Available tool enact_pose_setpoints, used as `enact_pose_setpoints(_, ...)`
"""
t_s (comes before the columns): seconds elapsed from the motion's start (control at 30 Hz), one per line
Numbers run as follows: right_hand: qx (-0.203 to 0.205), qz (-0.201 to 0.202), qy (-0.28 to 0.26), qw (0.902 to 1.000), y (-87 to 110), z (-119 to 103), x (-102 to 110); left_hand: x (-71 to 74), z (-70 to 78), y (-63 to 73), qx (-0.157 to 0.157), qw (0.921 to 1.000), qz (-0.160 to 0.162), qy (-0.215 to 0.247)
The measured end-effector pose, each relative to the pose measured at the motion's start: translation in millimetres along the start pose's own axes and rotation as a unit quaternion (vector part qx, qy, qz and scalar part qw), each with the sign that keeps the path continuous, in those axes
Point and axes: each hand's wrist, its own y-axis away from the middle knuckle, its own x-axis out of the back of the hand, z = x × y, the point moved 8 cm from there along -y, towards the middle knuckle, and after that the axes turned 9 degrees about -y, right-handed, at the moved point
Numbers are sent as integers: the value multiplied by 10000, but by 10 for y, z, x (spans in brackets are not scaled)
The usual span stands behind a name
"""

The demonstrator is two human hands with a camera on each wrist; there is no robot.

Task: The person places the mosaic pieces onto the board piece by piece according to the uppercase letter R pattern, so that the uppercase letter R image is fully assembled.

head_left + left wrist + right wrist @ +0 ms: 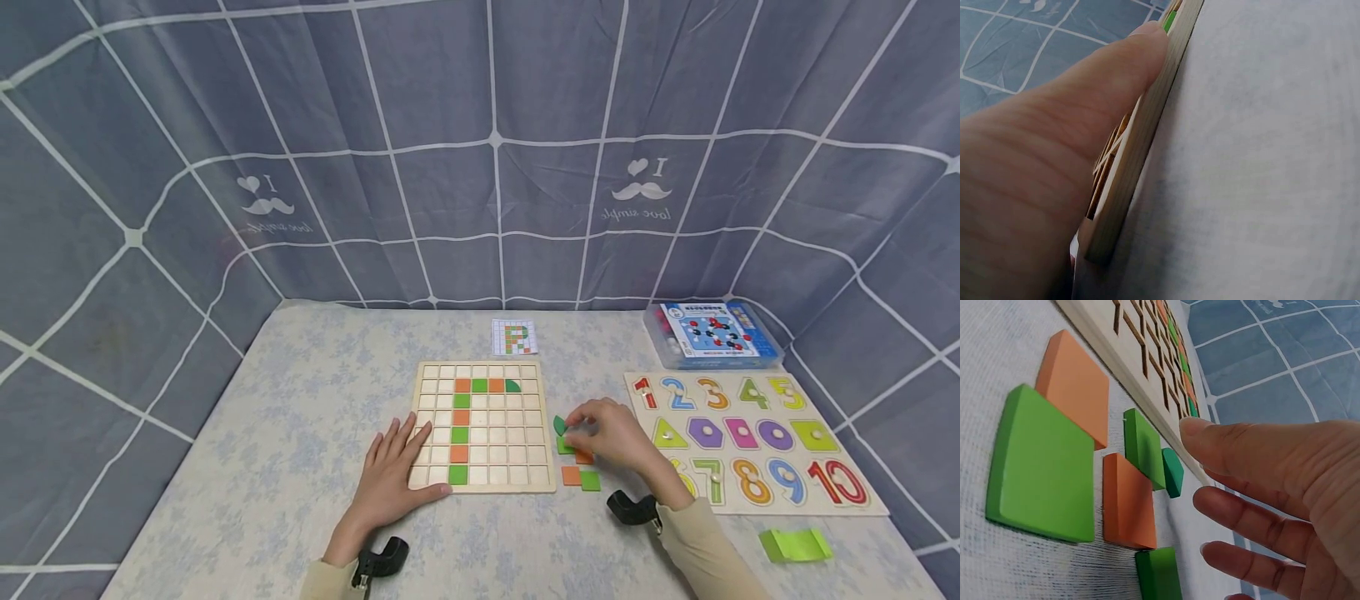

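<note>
My left hand (386, 479) lies spread over the left front corner of a wooden grid board (510, 454), its thumb (1129, 59) along the front edge. Orange and green square tiles fill a column and part of an upper row; a teal rounded tile (512, 386) ends that row. Right of the board, my right hand (611, 433) hovers at loose tiles, thumb and fingers apart, with nothing visible between them. Nearest to it are a teal rounded tile (1173, 472) and a green tile (1144, 449). Orange tiles (1127, 501) and other green tiles (1041, 465) lie close by.
A pattern card (514, 337) lies behind the board. To the right are a number-and-shape puzzle board (731, 417), a clear plastic box (712, 335) with a printed sheet, and a bright green object (795, 546). Patterned curtains surround the table.
</note>
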Motion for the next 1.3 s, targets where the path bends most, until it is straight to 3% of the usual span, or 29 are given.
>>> enact_pose_setpoints(1.3,251,-127,373,9989,23,38,-108,-9,-17,14,5,10000,14,-78)
